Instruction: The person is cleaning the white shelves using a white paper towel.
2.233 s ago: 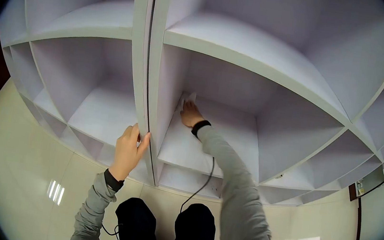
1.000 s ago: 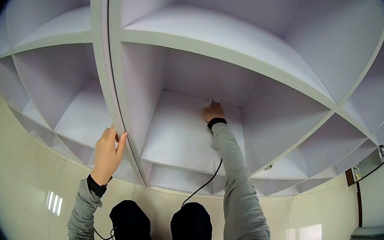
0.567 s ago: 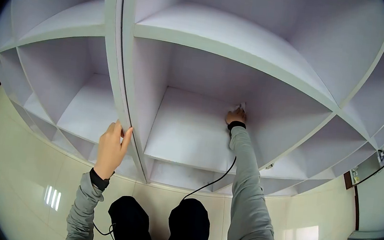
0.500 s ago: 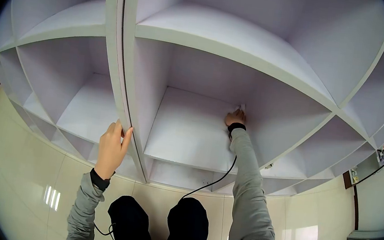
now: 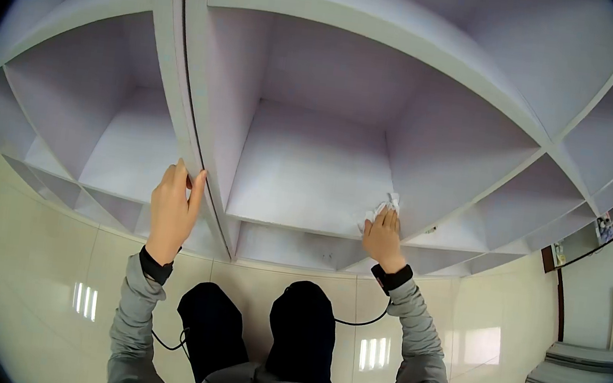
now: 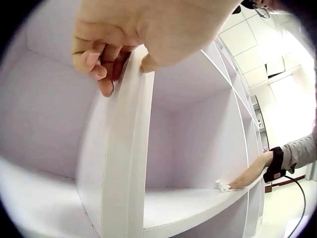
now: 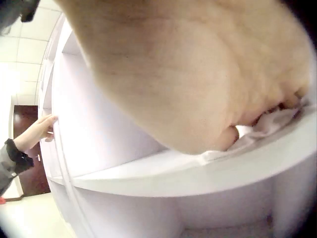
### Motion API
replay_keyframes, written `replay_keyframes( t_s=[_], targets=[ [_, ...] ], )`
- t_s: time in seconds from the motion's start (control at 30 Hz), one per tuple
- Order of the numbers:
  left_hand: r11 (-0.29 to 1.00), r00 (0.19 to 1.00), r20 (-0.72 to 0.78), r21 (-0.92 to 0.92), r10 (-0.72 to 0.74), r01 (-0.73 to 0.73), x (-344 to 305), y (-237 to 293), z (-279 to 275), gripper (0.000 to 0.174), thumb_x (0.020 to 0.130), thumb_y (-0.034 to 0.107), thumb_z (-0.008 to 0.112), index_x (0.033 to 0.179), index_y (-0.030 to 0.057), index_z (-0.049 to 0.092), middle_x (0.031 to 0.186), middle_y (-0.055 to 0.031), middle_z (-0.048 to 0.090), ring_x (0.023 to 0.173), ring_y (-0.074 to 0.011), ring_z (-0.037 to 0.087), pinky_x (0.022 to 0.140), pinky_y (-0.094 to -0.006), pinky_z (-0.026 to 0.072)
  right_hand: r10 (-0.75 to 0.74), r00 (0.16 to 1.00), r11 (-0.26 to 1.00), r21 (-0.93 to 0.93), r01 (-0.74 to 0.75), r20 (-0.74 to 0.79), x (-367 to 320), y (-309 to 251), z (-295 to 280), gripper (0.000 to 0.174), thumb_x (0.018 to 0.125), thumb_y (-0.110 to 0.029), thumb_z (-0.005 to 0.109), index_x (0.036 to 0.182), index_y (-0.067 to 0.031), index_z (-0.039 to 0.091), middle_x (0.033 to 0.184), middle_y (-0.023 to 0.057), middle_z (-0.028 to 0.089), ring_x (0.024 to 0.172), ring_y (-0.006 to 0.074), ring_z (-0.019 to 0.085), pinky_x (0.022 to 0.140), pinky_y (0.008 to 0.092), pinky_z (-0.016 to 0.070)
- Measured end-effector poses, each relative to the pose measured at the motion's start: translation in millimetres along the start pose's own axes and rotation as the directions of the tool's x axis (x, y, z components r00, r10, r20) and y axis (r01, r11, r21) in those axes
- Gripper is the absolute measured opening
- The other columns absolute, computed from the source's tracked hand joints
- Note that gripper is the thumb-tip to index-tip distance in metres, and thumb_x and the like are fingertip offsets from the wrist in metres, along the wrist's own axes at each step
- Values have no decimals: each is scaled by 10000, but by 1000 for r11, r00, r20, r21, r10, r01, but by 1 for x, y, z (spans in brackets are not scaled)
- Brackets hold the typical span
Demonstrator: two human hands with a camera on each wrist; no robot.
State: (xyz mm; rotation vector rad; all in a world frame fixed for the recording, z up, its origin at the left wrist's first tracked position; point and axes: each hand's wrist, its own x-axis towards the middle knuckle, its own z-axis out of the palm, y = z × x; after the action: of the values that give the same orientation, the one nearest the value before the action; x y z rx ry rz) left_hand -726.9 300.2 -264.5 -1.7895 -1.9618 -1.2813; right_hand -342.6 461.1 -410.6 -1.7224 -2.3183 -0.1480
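Note:
My right hand (image 5: 383, 239) holds a crumpled white tissue (image 5: 393, 201) down on the shelf board (image 5: 298, 198), at the right front corner of the middle compartment. In the right wrist view the tissue (image 7: 270, 124) bunches out from beneath the fingers, at the board's front edge. My left hand (image 5: 175, 204) grips the edge of the tall white upright (image 5: 190, 127) left of that compartment. Its fingers (image 6: 105, 84) bend round one side of the upright, and the thumb lies on the other.
White cubby compartments spread to both sides, above and below. A black cable (image 5: 363, 322) hangs from the right wrist, close to my dark-trousered legs (image 5: 302, 336). Glossy tiles (image 5: 39, 250) cover the floor. Grey stacked material (image 5: 575, 374) stands at the right.
The right hand has wiped the tissue from the left rear corner across to the right rear, then forward to the front corner. The left hand keeps its grip on the upright.

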Motion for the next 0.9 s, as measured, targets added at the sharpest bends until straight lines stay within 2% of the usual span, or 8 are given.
replay_keyframes(
  t_s=[0.1,0.2,0.3,0.4,0.57,0.63,0.73,0.9],
  targets=[
    [1000,1000,-6,-20,0,0,-1,1,1,190,889,167,525,949,-11,500,663,-126,493,548,-267,486,488,-363,379,-11,994,1000,23,14,-111,-18,-15,-14,644,870,-288,451,1274,176,262,1251,407,341,1209,491,330,1045,487,224],
    [999,1000,-27,-30,13,-14,0,1,2,186,888,162,528,939,-13,496,661,-127,490,549,-265,481,491,-363,377,-41,994,999,-8,40,-102,4,-5,1,644,868,-292,454,1275,170,267,1240,410,351,1196,492,346,1040,491,230],
    [1000,1000,-15,-21,14,-14,0,1,0,190,885,157,532,938,-21,494,662,-132,488,549,-267,479,493,-365,376,94,988,993,56,-101,126,72,-4,-2,675,890,-328,383,1325,147,183,1355,351,234,1288,442,216,1073,467,152],
    [1000,1000,-11,-9,17,-18,-1,-2,1,195,884,153,536,934,-30,492,662,-136,485,548,-269,476,493,-367,373,243,880,966,-17,-258,408,134,-15,-10,684,915,-360,293,1368,111,90,1457,252,81,1357,369,56,1095,433,64],
    [1000,1000,-27,-3,11,-11,-1,1,1,193,884,151,535,923,-33,491,661,-136,481,551,-273,475,491,-367,370,336,887,941,-76,-330,316,214,-7,28,701,913,-416,303,1393,53,102,1474,202,87,1362,319,96,1095,423,104],
    [1000,1000,-5,2,0,0,-1,-1,3,184,884,148,532,935,-25,495,664,-134,483,556,-271,479,495,-365,373,268,880,959,-194,-205,391,241,1,31,676,917,-402,269,1390,57,118,1468,203,114,1354,325,129,1096,406,120],
    [1000,1000,-27,-1,14,-14,0,2,3,176,884,146,529,943,-17,499,669,-134,487,559,-270,481,500,-366,375,288,911,951,-202,-235,295,240,-17,12,664,919,-399,263,1387,56,143,1468,192,135,1352,307,150,1095,406,129],
    [1000,1000,-8,11,-5,5,0,2,2,165,885,145,525,925,-12,496,670,-133,487,555,-275,478,501,-368,374,229,954,972,-105,-212,194,189,-22,17,633,922,-353,283,1353,101,195,1433,248,196,1325,382,180,1092,426,127]
  ],
)
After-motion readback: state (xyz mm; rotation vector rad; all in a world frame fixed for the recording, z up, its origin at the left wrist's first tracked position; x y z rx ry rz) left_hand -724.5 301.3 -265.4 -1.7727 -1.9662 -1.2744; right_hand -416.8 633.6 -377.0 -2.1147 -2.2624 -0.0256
